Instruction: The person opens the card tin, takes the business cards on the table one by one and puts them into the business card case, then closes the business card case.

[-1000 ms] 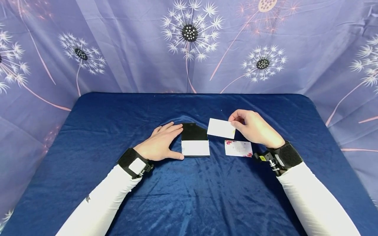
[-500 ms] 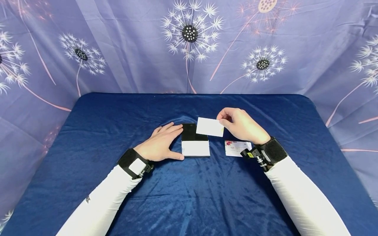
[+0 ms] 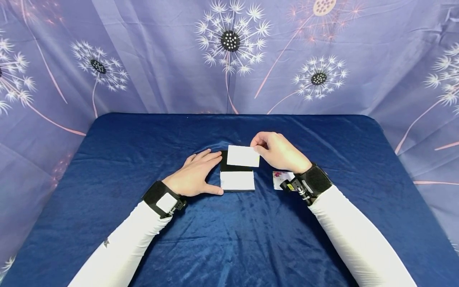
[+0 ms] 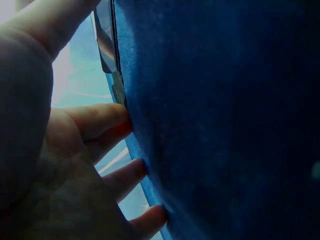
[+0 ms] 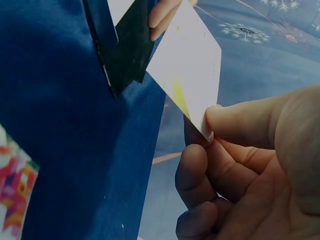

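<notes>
A flat black card holder (image 3: 224,164) lies on the table; a white card (image 3: 237,181) covers its near half. My left hand (image 3: 195,174) rests with spread fingers at its left side, thumb and fingertips right at the edge. Between thumb and index finger, my right hand (image 3: 281,153) pinches another white card (image 3: 242,156) by its right corner. That card is over the black far half of the holder. A yellow mark shows near the pinched corner in the right wrist view, where my right hand's other fingers (image 5: 192,175) are curled beneath.
A printed business card (image 3: 279,179) with red flowers lies right of the holder, partly hidden under my right wrist. Dark blue cloth (image 3: 229,231) covers the table. Behind it hangs a lilac curtain (image 3: 161,59) with dandelion prints.
My right hand has carried the white card leftward, from right of the holder to over its black half. It now covers more of the printed card. My left hand stays put.
</notes>
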Available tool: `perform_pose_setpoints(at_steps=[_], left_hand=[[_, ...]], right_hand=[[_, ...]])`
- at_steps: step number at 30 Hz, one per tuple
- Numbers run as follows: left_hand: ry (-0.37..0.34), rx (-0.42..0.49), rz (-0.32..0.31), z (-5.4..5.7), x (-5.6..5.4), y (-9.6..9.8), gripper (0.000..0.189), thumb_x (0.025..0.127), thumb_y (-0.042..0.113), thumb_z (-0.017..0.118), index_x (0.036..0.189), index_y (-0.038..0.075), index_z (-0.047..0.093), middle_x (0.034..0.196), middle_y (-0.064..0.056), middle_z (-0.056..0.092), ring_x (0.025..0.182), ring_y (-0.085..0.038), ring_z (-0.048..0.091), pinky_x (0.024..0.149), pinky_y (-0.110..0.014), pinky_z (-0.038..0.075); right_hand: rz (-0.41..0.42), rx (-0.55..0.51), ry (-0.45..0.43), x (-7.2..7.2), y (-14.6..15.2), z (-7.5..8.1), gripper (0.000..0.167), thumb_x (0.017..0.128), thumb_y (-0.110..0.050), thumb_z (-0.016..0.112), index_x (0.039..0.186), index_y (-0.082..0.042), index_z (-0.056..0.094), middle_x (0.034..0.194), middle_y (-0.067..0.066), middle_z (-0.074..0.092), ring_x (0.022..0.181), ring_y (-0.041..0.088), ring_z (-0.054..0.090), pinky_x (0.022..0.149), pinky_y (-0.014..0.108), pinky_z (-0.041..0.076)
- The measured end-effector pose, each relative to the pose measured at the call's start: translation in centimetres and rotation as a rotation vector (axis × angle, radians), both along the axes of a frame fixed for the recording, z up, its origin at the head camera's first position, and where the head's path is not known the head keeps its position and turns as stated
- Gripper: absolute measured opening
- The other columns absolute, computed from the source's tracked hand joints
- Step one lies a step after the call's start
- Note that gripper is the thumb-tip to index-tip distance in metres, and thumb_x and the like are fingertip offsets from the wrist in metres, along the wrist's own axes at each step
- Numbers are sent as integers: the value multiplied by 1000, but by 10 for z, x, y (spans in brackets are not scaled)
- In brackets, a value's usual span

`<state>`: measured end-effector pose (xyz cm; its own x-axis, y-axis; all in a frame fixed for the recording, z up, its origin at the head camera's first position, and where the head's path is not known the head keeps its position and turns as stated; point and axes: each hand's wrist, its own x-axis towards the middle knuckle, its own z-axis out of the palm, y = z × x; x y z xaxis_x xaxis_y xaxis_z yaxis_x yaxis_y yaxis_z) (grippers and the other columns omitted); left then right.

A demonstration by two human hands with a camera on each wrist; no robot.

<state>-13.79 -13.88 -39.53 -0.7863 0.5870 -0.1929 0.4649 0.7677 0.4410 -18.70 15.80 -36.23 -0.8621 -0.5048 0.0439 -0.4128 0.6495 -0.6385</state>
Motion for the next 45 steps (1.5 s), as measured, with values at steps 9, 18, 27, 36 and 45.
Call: perform_pose_setpoints(at_steps=[9,18,27,36,45], left_hand=[[3,-16,0,-1,0,-1,108,90,63,78,169,10,28,175,-8,24,163,-35,9,124,-67,13],[5,-9,-2,0,0,0,107,90,61,79,170,12,27,175,-7,24,163,-37,9,124,-67,13],[-6,-17,-4,2,1,0,105,91,61,79,169,11,29,176,-8,22,163,-36,8,124,-66,11],[1,-12,-3,1,0,-1,104,91,61,78,168,9,32,175,-7,23,163,-35,9,124,-67,12],[-1,-7,-6,-1,-1,-1,104,92,62,77,169,10,31,175,-6,24,163,-34,9,124,-66,12]], right_hand=[[34,-8,-9,-1,-12,-6,13,108,-6,59,106,-8,72,91,4,68,76,20,58,75,39,47],[58,4,-17,-1,-20,-12,13,108,-6,60,107,-8,73,93,3,70,76,19,59,75,38,48],[71,36,-35,1,-21,-17,13,107,-6,61,107,-8,73,93,2,69,78,19,60,79,39,49],[73,53,-56,6,-21,-18,14,109,-7,60,110,-8,73,94,2,69,76,18,59,79,39,49],[83,52,-41,13,-19,-20,13,109,-7,60,112,-7,72,93,2,68,69,17,56,75,38,47]])
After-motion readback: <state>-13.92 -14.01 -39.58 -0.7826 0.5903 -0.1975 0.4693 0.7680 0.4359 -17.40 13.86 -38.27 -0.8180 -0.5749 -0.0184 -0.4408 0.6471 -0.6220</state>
